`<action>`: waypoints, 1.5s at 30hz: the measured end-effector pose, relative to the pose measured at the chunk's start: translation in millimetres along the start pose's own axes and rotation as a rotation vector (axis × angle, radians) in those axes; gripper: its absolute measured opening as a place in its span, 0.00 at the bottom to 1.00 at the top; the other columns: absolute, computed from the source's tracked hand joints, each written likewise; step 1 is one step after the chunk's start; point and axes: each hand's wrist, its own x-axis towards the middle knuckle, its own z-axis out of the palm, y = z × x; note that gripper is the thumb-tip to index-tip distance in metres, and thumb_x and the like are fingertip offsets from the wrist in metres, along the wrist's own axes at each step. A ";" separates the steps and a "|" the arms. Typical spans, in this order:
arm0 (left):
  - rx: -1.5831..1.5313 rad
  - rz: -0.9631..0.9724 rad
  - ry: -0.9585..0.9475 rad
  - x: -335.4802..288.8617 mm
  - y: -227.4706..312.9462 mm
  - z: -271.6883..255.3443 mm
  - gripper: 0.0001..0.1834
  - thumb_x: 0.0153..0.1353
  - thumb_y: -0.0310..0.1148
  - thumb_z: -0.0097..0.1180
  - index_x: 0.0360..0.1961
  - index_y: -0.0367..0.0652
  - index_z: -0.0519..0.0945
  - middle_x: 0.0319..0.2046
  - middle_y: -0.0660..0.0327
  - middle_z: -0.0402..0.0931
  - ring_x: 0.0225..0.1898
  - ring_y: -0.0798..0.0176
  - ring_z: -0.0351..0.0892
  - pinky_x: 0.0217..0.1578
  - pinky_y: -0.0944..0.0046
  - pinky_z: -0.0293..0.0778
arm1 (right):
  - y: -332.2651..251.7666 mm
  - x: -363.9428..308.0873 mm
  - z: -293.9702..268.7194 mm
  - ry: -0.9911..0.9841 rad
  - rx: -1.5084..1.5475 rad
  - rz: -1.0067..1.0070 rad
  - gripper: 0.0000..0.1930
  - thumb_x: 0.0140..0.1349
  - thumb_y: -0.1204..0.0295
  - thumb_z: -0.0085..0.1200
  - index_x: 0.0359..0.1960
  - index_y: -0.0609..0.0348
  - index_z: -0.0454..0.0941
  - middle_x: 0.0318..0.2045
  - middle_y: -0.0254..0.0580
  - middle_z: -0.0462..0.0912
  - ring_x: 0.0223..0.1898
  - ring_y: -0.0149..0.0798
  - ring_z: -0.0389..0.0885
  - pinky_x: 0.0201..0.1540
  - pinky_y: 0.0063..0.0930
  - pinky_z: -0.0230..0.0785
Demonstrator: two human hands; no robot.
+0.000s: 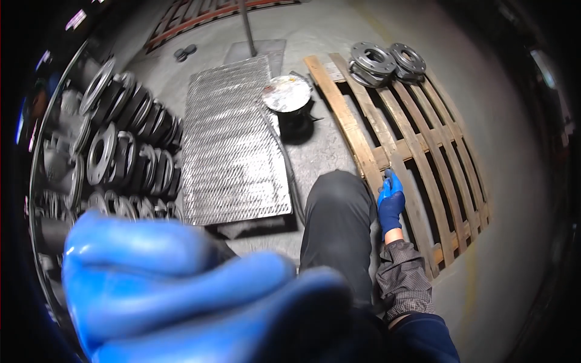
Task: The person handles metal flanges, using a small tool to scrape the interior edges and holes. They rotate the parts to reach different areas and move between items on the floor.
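My left hand (175, 290), in a blue coated glove, looms large and blurred right before the camera at the lower left. Its fingers are bent and pressed together; whatever they may hold is hidden. Lower right, my right hand (391, 196) wears a blue glove too and hangs over the near left part of a wooden pallet (417, 142), beside my knee. The fingers of that hand are curled in, with a small dark bit at their tips that I cannot make out. Two grey flanged metal castings (370, 60) sit at the pallet's far end.
A ridged metal platform (233, 145) lies ahead, left of a round stool (287, 93) with a stained pale top. Along the left, several flanged castings (103, 154) are stacked in a rack. A post (247, 30) rises at the far end, and small dark round pieces (185, 53) lie on the floor.
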 end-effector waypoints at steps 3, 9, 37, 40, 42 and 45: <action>0.044 -0.017 0.069 -34.5 27.6 -26.9 0.17 0.55 0.42 0.47 0.36 0.40 0.78 0.35 0.53 0.78 0.38 0.53 0.77 0.45 0.51 0.67 | -40.8 -30.0 -4.1 -0.078 0.358 0.354 0.17 0.65 0.70 0.40 0.54 0.62 0.69 0.42 0.41 0.77 0.34 0.27 0.71 0.33 0.21 0.67; 0.128 -0.045 0.214 -79.7 60.9 -53.9 0.15 0.52 0.39 0.50 0.36 0.41 0.78 0.34 0.54 0.77 0.36 0.54 0.77 0.42 0.53 0.69 | -37.3 -46.2 -27.2 -0.171 0.398 0.382 0.17 0.65 0.67 0.42 0.50 0.64 0.70 0.42 0.41 0.76 0.35 0.34 0.75 0.33 0.23 0.69; 1.351 -1.491 0.006 -304.8 -117.7 -194.4 0.38 0.40 0.44 0.63 0.57 0.48 0.68 0.39 0.55 0.76 0.44 0.53 0.74 0.53 0.51 0.61 | -420.1 -159.6 260.6 -1.377 0.753 -0.332 0.14 0.66 0.71 0.43 0.50 0.62 0.71 0.44 0.43 0.77 0.38 0.35 0.78 0.36 0.24 0.73; 1.257 -1.525 -0.026 -307.7 -125.6 -196.0 0.37 0.40 0.39 0.62 0.57 0.49 0.68 0.34 0.55 0.78 0.40 0.51 0.76 0.54 0.50 0.61 | -451.2 -204.1 303.8 -1.520 0.724 0.102 0.14 0.64 0.69 0.47 0.49 0.61 0.71 0.32 0.39 0.78 0.30 0.31 0.77 0.33 0.22 0.71; 1.316 -1.436 -0.011 -303.2 -121.3 -194.3 0.34 0.37 0.35 0.61 0.52 0.47 0.72 0.30 0.53 0.78 0.37 0.50 0.77 0.50 0.52 0.64 | -467.4 -230.3 334.9 -1.562 0.657 0.113 0.18 0.62 0.62 0.48 0.47 0.62 0.73 0.28 0.37 0.78 0.24 0.31 0.75 0.28 0.24 0.68; 1.270 -1.376 -0.119 -297.3 -112.0 -182.8 0.31 0.39 0.38 0.60 0.49 0.39 0.73 0.29 0.55 0.78 0.35 0.55 0.77 0.44 0.60 0.65 | -476.8 -253.7 356.9 -1.400 0.677 -0.025 0.19 0.61 0.58 0.46 0.38 0.64 0.75 0.19 0.37 0.75 0.19 0.30 0.72 0.24 0.25 0.65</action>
